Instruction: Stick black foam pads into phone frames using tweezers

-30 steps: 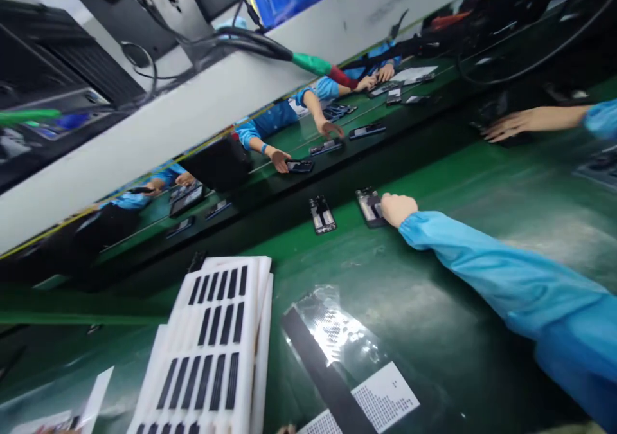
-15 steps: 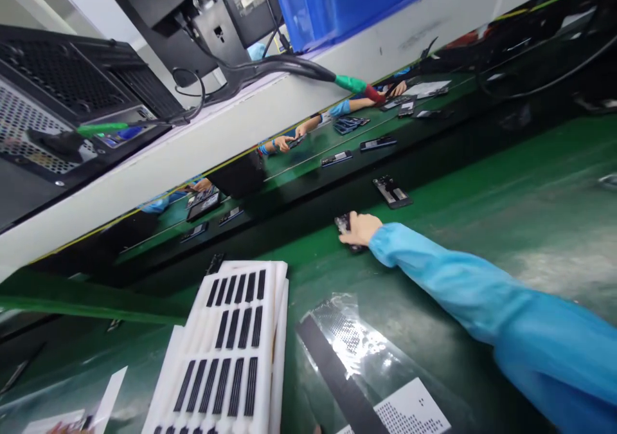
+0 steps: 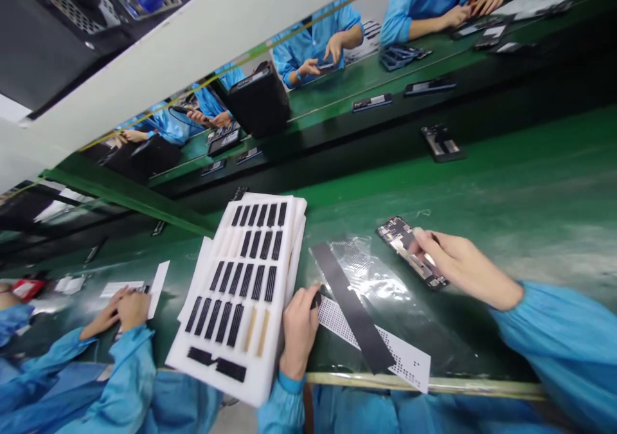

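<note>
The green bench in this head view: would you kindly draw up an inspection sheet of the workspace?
Surface: green bench mat, glossy, with pale scuffs at right.
Job's things: opened phone; foam tray of black strips; long black strip on clear film; perforated white sheet.
Clutter: paper slips by a co-worker's hands.
Hands: right hand over the opened phone; left hand pinching a small dark piece.
Cables: dark cord at the far bench.
Surroundings: co-workers in blue smocks; black case.

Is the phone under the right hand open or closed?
The phone is open: its circuit board shows, beside the right hand.
</note>
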`<move>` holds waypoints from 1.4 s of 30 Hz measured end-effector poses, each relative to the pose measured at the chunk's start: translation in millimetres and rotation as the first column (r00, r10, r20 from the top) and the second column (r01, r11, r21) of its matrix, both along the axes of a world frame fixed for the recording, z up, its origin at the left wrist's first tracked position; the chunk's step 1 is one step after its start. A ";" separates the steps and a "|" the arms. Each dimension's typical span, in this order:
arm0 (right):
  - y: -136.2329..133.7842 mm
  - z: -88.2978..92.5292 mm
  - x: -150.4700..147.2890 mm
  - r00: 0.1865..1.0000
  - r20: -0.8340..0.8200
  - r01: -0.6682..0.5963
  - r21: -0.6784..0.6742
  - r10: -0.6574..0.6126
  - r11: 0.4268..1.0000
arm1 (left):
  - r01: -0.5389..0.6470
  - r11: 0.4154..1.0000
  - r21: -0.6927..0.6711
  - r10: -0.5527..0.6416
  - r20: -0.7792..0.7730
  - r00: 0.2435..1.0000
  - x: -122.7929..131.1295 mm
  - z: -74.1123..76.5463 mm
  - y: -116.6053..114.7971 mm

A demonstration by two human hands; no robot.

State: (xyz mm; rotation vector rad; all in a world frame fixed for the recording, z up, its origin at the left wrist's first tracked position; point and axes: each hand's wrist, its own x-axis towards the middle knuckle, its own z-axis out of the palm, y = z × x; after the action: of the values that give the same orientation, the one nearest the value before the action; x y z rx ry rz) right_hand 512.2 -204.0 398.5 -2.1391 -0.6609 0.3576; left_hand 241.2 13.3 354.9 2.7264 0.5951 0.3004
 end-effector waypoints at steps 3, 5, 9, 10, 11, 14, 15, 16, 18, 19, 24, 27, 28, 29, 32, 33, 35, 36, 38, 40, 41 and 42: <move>42.7 4.4 -13.0 0.960 -0.264 -0.019 0.260 0.090 0.965 | -0.068 0.997 0.020 0.067 0.027 0.997 -1.4 9.5 -7.9; 74.7 -2.7 -13.8 0.915 -0.375 -0.016 0.339 0.151 0.941 | -0.111 0.993 0.044 0.110 0.017 0.994 -0.5 15.9 -13.9; 133.1 -25.3 -4.9 0.857 -0.419 -0.092 0.450 0.301 0.888 | -0.151 0.983 0.104 0.156 -0.041 0.987 19.4 24.4 -15.1; 144.4 -30.3 -3.4 0.855 -0.405 -0.116 0.458 0.323 0.881 | -0.148 0.982 0.120 0.156 -0.061 0.986 27.5 25.0 -12.6; 153.8 -34.7 -2.7 0.855 -0.393 -0.136 0.459 0.338 0.878 | -0.140 0.981 0.134 0.152 -0.083 0.985 35.9 24.9 -9.3; 170.2 -44.9 -4.7 0.858 -0.367 -0.177 0.446 0.360 0.877 | -0.115 0.982 0.153 0.137 -0.143 0.980 58.3 21.5 2.7; 172.3 -47.7 -5.9 0.858 -0.360 -0.189 0.442 0.366 0.877 | -0.108 0.983 0.149 0.131 -0.159 0.979 63.7 19.8 6.2; 173.4 -50.3 -7.2 0.857 -0.355 -0.200 0.438 0.373 0.876 | -0.103 0.985 0.139 0.126 -0.172 0.977 67.8 18.0 9.1; 174.0 -55.6 -9.4 0.851 -0.353 -0.221 0.430 0.388 0.876 | -0.101 0.989 0.104 0.120 -0.194 0.974 72.7 14.6 13.1; 174.3 -58.4 -10.3 0.847 -0.356 -0.229 0.426 0.395 0.875 | -0.105 0.991 0.081 0.119 -0.201 0.972 73.9 13.0 14.3; 177.2 -64.4 -12.3 0.822 -0.388 -0.244 0.419 0.416 0.875 | -0.169 0.981 -0.097 0.150 -0.177 0.973 76.9 7.0 18.4; 168.7 -44.1 -16.3 0.830 -0.400 -0.174 0.476 0.389 0.862 | -0.249 0.938 -0.240 0.233 -0.096 0.968 77.8 10.2 17.0; 162.1 -32.0 -19.5 0.839 -0.397 -0.133 0.514 0.372 0.848 | -0.284 0.914 -0.288 0.278 -0.064 0.959 77.3 14.1 14.7; 153.8 -18.0 -24.0 0.853 -0.384 -0.098 0.549 0.354 0.830 | -0.313 0.892 -0.326 0.318 -0.039 0.947 76.1 19.6 11.3; 123.2 22.8 -44.2 0.913 -0.272 -0.090 0.595 0.305 0.799 | -0.293 0.689 -0.663 0.414 0.028 0.910 69.0 44.3 -4.3; 113.4 32.5 -52.2 0.929 -0.222 -0.113 0.590 0.295 0.799 | -0.210 0.522 -0.827 0.442 0.052 0.896 65.8 54.1 -10.3; 97.4 42.5 -67.6 0.942 -0.159 -0.155 0.574 0.294 0.804 | 0.038 0.117 -0.992 0.510 0.093 0.855 59.0 72.5 -21.5; 91.5 43.2 -74.3 0.941 -0.158 -0.163 0.567 0.301 0.807 | 0.148 -0.035 -0.988 0.543 0.105 0.833 55.7 80.3 -26.2; 83.6 39.2 -84.5 0.927 -0.209 -0.146 0.563 0.311 0.814 | 0.269 -0.155 -0.951 0.580 0.133 0.803 49.8 91.7 -33.4; 79.2 33.5 -91.3 0.905 -0.281 -0.107 0.574 0.318 0.812 | 0.328 -0.184 -0.927 0.590 0.163 0.791 45.2 97.8 -38.2; 77.7 31.7 -93.8 0.892 -0.315 -0.085 0.586 0.323 0.806 | 0.348 -0.189 -0.919 0.586 0.179 0.790 43.4 99.3 -40.1; 76.4 30.9 -96.0 0.879 -0.343 -0.067 0.601 0.332 0.797 | 0.362 -0.191 -0.912 0.578 0.194 0.792 41.8 100.3 -41.9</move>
State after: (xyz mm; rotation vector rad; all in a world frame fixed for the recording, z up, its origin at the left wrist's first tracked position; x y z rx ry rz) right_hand 416.1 -127.6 429.4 -1.3432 -0.6372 0.6432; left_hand 283.0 -28.6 455.1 0.7356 0.4978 0.4357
